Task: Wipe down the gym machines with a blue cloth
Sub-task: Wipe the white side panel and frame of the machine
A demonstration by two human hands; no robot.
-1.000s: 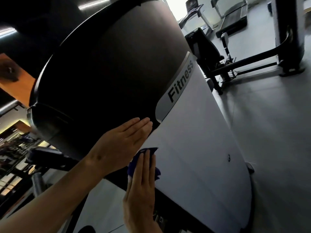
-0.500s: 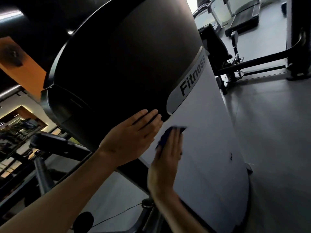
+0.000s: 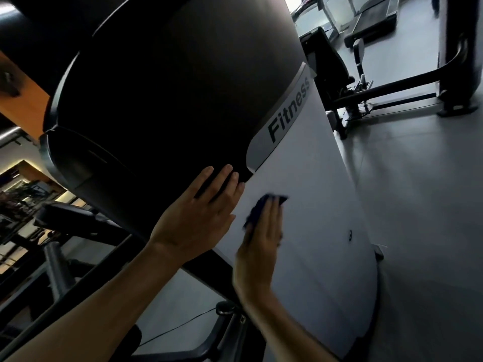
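Two hands (image 3: 193, 218), one blue cloth (image 3: 264, 207).

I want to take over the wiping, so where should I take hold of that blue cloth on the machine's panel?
Grip the blue cloth by the bunched edge poking out past the right hand, coming from above. The hand presses the rest flat against the tilted white panel, so only that upper edge is free.

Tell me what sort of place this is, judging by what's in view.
Almost certainly a gym: the machine shroud being wiped bears a "Fitness" label, a treadmill stands at the back, and a seated exercise machine stands beyond it.
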